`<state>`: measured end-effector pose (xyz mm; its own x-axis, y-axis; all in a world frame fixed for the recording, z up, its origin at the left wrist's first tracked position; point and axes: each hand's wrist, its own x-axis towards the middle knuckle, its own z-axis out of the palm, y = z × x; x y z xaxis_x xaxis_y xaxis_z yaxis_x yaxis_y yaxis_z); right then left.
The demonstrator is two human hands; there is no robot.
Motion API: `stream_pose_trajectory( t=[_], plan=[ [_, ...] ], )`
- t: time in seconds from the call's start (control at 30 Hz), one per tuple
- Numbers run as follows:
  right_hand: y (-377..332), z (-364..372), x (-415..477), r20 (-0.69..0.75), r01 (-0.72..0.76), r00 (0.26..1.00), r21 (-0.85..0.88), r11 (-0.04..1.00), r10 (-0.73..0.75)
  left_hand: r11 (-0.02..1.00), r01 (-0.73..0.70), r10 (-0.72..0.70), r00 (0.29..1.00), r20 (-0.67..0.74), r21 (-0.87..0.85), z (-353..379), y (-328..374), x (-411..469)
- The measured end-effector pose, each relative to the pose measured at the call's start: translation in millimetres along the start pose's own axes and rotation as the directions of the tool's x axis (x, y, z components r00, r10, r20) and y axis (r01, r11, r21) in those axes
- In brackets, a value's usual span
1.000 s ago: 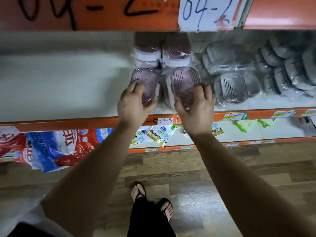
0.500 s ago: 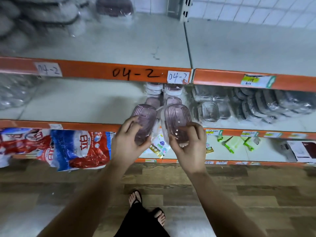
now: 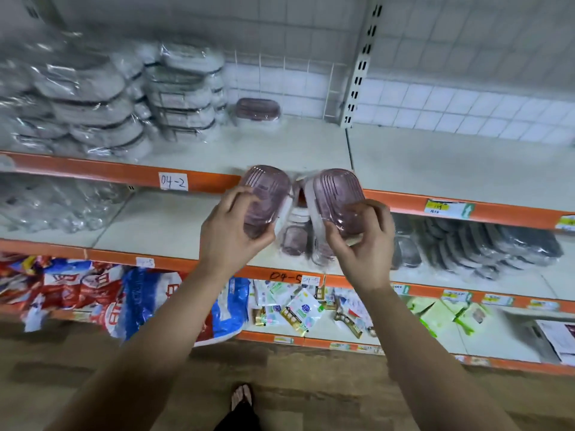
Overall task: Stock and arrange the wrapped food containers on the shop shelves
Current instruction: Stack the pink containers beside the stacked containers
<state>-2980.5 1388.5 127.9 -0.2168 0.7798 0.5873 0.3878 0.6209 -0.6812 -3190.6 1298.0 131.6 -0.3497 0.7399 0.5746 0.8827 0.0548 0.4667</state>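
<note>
My left hand [image 3: 231,231] grips a wrapped pink oval container [image 3: 264,194] by its lower end. My right hand [image 3: 361,241] grips a second wrapped pink container [image 3: 337,197] the same way. Both containers are held upright in the air, side by side, in front of the orange edge of the upper shelf [image 3: 199,181]. One more pink container [image 3: 257,109] lies at the back of that upper shelf. A few others [image 3: 294,241] stand on the middle shelf behind my hands, partly hidden.
Stacks of wrapped grey containers [image 3: 93,110] fill the upper shelf's left side; its right half [image 3: 451,163] is bare board. Dark wrapped containers [image 3: 485,247] line the middle shelf at right. Bags [image 3: 124,293] and small packets [image 3: 298,309] sit on the bottom shelf above a wooden floor.
Both hands have lifted the two pink containers off the middle shelf and raised them to the upper shelf's edge. The view has tilted upward.
</note>
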Motion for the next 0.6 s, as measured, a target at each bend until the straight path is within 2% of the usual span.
stream_pose_trajectory(
  t=[0.1,0.23,0.4,0.47,0.6],
  plan=[
    [1,7,27,0.034,0.030,0.999,-0.073,0.997,-0.028,1.000,0.022,-0.023,0.999,0.039,0.020,-2,-15,33],
    [5,18,64,0.178,0.074,0.984,-0.238,0.968,-0.031,0.999,0.030,-0.035,0.982,0.185,0.030,2,-36,74],
    [16,29,100,0.306,0.142,0.952,-0.389,0.910,-0.017,0.981,-0.071,0.011,0.950,0.312,0.180,4,-58,113],
    [24,31,108,0.300,0.127,0.954,-0.418,0.900,0.005,0.991,-0.072,0.027,0.936,0.352,0.117,6,-69,128],
    [28,34,121,0.223,0.074,0.975,-0.396,0.915,0.018,0.996,-0.039,0.064,0.936,0.345,-0.079,14,-83,143]
  ],
)
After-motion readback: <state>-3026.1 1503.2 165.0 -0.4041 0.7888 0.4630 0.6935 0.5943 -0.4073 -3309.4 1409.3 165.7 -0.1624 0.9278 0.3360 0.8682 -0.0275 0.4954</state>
